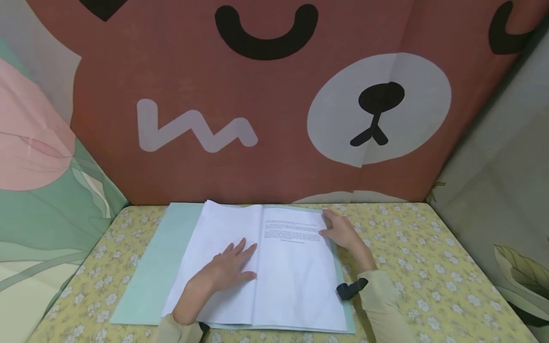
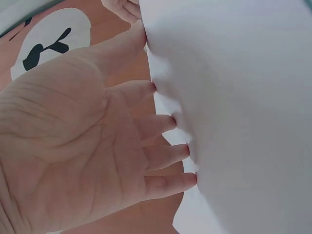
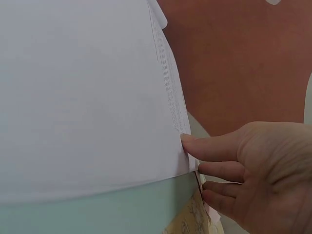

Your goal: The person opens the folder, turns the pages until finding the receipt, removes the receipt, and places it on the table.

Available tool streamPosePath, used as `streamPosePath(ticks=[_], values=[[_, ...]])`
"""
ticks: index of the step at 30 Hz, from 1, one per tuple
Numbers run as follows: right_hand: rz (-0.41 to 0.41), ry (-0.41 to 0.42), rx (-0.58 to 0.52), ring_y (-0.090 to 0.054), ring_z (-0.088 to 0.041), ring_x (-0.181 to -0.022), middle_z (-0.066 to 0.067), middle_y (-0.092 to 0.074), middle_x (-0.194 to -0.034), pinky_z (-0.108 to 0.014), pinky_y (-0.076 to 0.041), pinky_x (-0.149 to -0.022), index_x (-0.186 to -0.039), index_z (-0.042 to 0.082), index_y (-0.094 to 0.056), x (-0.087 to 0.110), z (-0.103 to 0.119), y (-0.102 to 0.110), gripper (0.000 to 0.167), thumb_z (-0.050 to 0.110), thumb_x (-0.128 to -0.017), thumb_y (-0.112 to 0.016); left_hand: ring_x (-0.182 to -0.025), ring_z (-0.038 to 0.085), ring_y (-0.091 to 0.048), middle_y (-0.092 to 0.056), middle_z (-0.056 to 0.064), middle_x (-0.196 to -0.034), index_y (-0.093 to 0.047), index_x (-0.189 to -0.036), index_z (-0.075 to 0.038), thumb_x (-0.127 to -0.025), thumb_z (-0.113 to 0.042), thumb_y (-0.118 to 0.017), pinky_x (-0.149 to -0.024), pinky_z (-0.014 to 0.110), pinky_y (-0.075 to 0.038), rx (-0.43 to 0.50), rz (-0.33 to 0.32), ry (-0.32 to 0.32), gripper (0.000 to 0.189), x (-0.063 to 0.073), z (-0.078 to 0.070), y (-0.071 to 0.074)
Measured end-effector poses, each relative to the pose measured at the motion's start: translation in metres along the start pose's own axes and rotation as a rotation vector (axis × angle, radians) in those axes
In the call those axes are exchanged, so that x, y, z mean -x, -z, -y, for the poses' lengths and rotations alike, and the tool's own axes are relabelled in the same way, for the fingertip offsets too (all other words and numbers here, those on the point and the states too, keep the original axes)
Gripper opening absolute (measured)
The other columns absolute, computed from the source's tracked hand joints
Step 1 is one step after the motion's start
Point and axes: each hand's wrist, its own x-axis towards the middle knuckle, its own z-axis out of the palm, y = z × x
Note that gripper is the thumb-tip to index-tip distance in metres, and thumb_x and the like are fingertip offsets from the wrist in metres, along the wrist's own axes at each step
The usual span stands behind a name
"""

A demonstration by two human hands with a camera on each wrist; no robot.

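An open paper booklet (image 1: pixel 296 286) with white pages and a pale green cover (image 1: pixel 150 267) lies on the table. My left hand (image 1: pixel 227 271) rests on the blank-looking left page (image 1: pixel 223 224), fingers spread, fingertips touching the paper. The left wrist view shows that hand (image 2: pixel 97 131) palm-on, fingers nearly straight against the white sheet (image 2: pixel 243 122). At the upper right edge of the right page, my right hand (image 1: pixel 343 233) pinches the paper. In the right wrist view its thumb lies on top of the page (image 3: pixel 97 107), other fingers at or under the edge. Printed lines fill the right page's upper part.
A yellow floral cloth (image 1: pixel 411 267) covers the table. Behind it hangs a brown cloth (image 1: pixel 279 176) with a bear design; patterned cloths (image 1: pixel 502 190) flank both sides. A black strap device (image 1: pixel 352 288) sits on the right wrist.
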Motion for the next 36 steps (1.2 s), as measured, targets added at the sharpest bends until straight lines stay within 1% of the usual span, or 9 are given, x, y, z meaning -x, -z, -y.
streamPosePath(ticks=[6,11,16,20,24,29,36], values=[[0.017,-0.006,-0.006,-0.049,-0.047,-0.137,-0.032,-0.039,-0.157,-0.052,-0.046,-0.109,-0.154,-0.013,-0.033,0.000,0.000,0.000,0.068,0.002,-0.098,-0.068,-0.152,0.048,-0.023,-0.028,0.022,-0.167,-0.039,-0.159,-0.005,-0.099,-0.045,-0.067,-0.116,0.072,-0.022,0.019,0.013,0.033,0.078,-0.002,0.003,0.001],[0.011,0.011,0.003,-0.050,-0.047,-0.137,-0.032,-0.041,-0.156,-0.053,-0.045,-0.110,-0.154,-0.014,-0.034,0.000,-0.002,-0.001,0.067,0.001,-0.098,-0.068,-0.152,0.053,-0.017,-0.026,0.024,-0.167,-0.038,-0.160,-0.005,-0.097,-0.047,-0.069,-0.115,0.076,-0.015,0.032,-0.005,0.056,0.082,-0.002,0.013,-0.001],[0.011,0.034,0.030,-0.053,-0.047,-0.133,-0.032,-0.045,-0.153,-0.053,-0.046,-0.109,-0.152,-0.014,-0.037,0.000,-0.001,-0.002,0.064,0.001,-0.098,-0.068,-0.151,0.056,-0.014,-0.023,0.025,-0.167,-0.037,-0.160,-0.004,-0.096,-0.048,-0.071,-0.113,0.079,-0.015,0.036,-0.001,0.073,0.085,-0.004,0.021,-0.003],[-0.002,0.054,0.056,-0.052,-0.047,-0.134,-0.031,-0.047,-0.151,-0.054,-0.044,-0.111,-0.150,-0.014,-0.041,0.000,-0.001,-0.001,0.062,0.002,-0.097,-0.069,-0.152,0.056,-0.013,-0.022,0.025,-0.168,-0.036,-0.160,-0.004,-0.096,-0.049,-0.070,-0.113,0.080,-0.013,0.044,0.002,0.070,0.085,-0.006,0.023,-0.004],[-0.010,0.057,0.085,-0.051,-0.046,-0.136,-0.030,-0.050,-0.149,-0.055,-0.043,-0.112,-0.148,-0.013,-0.044,0.001,0.000,-0.001,0.060,0.004,-0.097,-0.070,-0.151,0.057,-0.013,-0.022,0.026,-0.167,-0.036,-0.160,-0.004,-0.096,-0.049,-0.070,-0.112,0.080,-0.013,0.047,0.002,0.064,0.086,-0.006,0.023,-0.006],[-0.009,0.032,0.081,-0.050,-0.046,-0.137,-0.029,-0.051,-0.149,-0.055,-0.043,-0.112,-0.149,-0.011,-0.045,0.002,0.002,-0.002,0.062,0.008,-0.096,-0.072,-0.151,0.057,-0.013,-0.022,0.027,-0.167,-0.036,-0.160,-0.003,-0.096,-0.049,-0.070,-0.112,0.080,-0.014,0.043,0.004,0.057,0.086,-0.006,0.022,-0.006],[-0.026,0.029,0.075,-0.052,-0.045,-0.135,-0.028,-0.055,-0.145,-0.055,-0.045,-0.110,-0.145,-0.010,-0.050,0.000,0.003,-0.001,0.058,0.008,-0.096,-0.073,-0.151,0.057,-0.012,-0.021,0.026,-0.168,-0.035,-0.160,-0.003,-0.096,-0.049,-0.070,-0.112,0.080,-0.013,0.051,0.000,0.050,0.086,-0.006,0.022,-0.004]])
